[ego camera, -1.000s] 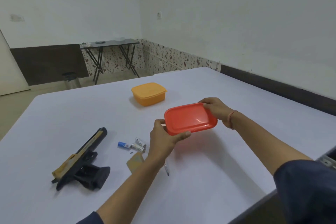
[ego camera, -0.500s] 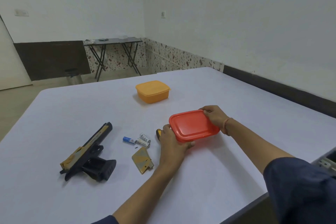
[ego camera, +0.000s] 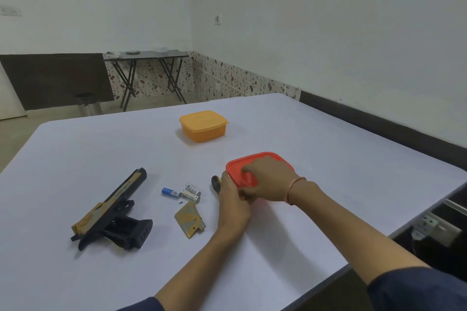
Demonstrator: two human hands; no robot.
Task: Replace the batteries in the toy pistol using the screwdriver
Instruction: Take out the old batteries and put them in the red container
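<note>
Red plastic sits under both hands: a lidded red box (ego camera: 283,160) stands on the white tabletop (ego camera: 341,139), near the right edge. The right hand (ego camera: 269,180) lies palm down on its lid, fingers lightly bent and pressing, wrapped round nothing. The left hand (ego camera: 233,201) grips the box's near-left corner, thumb up at the rim (its fingers are hidden beneath the right hand). Just left of that hand, the black-and-yellow handle end of the screwdriver (ego camera: 215,182) peeks out, its shaft hidden.

The toy pistol (ego camera: 111,212) lies on its side well to the left, muzzle pointing far, its grip open and dark. Between pistol and hands lie three loose batteries (ego camera: 188,192), one with a blue end, touching or nearly so. A tiny dark screw (ego camera: 180,202) lies just near of them. The tan battery cover (ego camera: 188,219) lies flat nearer still. A closed orange box (ego camera: 203,126) stands apart on the far side of the tabletop.
</note>
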